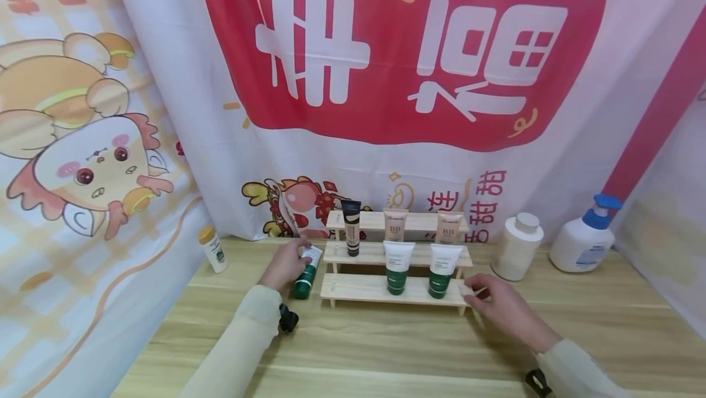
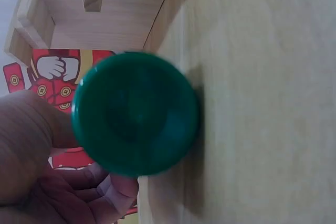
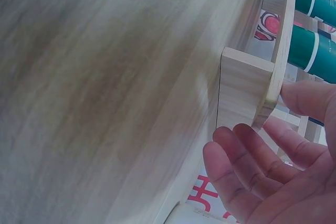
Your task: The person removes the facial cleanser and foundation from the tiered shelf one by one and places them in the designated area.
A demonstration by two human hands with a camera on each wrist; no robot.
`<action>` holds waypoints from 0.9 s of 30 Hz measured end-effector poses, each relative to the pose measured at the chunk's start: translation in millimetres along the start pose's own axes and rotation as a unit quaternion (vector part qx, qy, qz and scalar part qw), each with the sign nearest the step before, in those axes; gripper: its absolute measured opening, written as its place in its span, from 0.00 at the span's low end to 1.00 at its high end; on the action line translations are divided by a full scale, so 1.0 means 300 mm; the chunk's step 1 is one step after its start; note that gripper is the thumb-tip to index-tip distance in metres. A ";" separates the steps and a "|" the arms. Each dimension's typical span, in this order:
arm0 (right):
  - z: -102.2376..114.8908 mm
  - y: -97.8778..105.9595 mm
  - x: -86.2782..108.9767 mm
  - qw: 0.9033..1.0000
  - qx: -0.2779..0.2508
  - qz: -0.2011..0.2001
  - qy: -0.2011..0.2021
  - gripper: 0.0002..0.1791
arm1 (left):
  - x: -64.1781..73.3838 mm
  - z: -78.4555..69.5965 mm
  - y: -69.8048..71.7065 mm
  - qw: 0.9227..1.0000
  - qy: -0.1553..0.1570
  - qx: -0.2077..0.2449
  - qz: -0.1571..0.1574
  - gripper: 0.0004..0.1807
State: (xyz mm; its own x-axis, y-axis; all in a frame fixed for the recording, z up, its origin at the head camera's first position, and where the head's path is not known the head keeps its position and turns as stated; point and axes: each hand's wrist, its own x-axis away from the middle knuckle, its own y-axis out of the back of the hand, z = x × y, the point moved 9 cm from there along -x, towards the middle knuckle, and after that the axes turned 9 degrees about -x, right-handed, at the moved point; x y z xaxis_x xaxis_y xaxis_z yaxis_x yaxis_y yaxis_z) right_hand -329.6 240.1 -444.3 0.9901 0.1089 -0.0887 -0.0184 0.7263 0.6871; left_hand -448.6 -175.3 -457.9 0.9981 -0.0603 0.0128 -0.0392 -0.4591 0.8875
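1 green-and-white tube (image 1: 306,276) is gripped by the left hand (image 1: 284,263) at the wooden rack's (image 1: 421,254) 9 o'clock; whether it touches the tabletop (image 1: 386,349) is hard to tell. the right hand (image 1: 501,305) pinches the rack's 4 o'clock end. 2 matching tubes (image 1: 439,272) stand upright on the bottom step (image 1: 353,288), toward 5 o'clock.

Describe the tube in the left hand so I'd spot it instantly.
On the table, find the tiered wooden rack. Just beside its left end, the left hand holds a green-and-white squeeze tube. Unlike the two similar tubes standing on the rack, this one is off it.
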 end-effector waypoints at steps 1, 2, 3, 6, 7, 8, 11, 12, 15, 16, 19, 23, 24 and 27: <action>0.003 0.001 0.001 1.000 -0.001 0.000 0.001 0.16 | -0.004 0.001 0.001 1.000 -0.002 -0.008 -0.001 0.18; 0.007 0.002 0.002 1.000 -0.002 -0.001 0.005 0.16 | -0.008 0.004 0.002 1.000 -0.002 -0.014 -0.002 0.16; 0.009 0.003 0.003 1.000 -0.002 -0.002 0.005 0.16 | -0.012 0.009 0.000 1.000 0.002 -0.014 0.002 0.15; 0.013 0.007 0.006 1.000 -0.005 -0.003 0.003 0.16 | -0.018 0.023 -0.004 1.000 0.016 -0.011 0.018 0.15; 0.015 0.007 0.006 1.000 -0.005 -0.002 0.003 0.16 | -0.019 0.027 -0.006 0.999 0.020 -0.010 0.022 0.15; 0.015 0.007 0.006 1.000 -0.004 -0.002 0.002 0.16 | -0.019 0.031 -0.007 0.999 0.025 -0.010 0.026 0.15; 0.016 0.006 0.005 1.000 -0.005 0.000 -0.002 0.15 | -0.013 0.036 -0.006 0.999 0.032 -0.011 0.032 0.15; 0.017 0.005 0.005 1.000 -0.005 0.001 0.000 0.15 | -0.011 0.036 -0.005 0.999 0.032 -0.013 0.031 0.14; 0.017 0.002 0.006 1.000 -0.008 0.002 0.001 0.15 | -0.004 0.033 -0.001 0.999 0.031 -0.015 0.031 0.13; 0.018 0.001 0.007 1.000 -0.009 0.003 0.002 0.15 | -0.002 0.033 0.001 0.999 0.031 -0.016 0.030 0.13; 0.020 -0.001 0.010 1.000 -0.013 0.002 0.005 0.15 | 0.003 0.039 0.010 0.999 0.031 -0.014 0.026 0.14; 0.023 -0.001 0.012 1.000 -0.014 -0.001 0.012 0.15 | 0.013 0.044 0.042 1.000 0.010 -0.027 0.001 0.16; 0.021 -0.001 0.012 1.000 -0.012 -0.002 0.012 0.15 | 0.018 0.040 0.056 1.000 0.000 -0.027 -0.010 0.16; 0.017 -0.004 0.010 1.000 -0.005 -0.002 0.010 0.14 | 0.047 0.018 0.109 0.998 -0.025 -0.020 -0.048 0.17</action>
State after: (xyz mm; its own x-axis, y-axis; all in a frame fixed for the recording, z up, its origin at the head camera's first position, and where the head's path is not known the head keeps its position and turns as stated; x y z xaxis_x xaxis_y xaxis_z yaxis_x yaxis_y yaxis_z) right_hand -325.8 236.2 -441.7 0.9872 0.1192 -0.1060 -0.0158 0.7341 0.6789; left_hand -436.2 -196.0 -431.2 0.9935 -0.0624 -0.0949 0.0592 -0.4284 0.9017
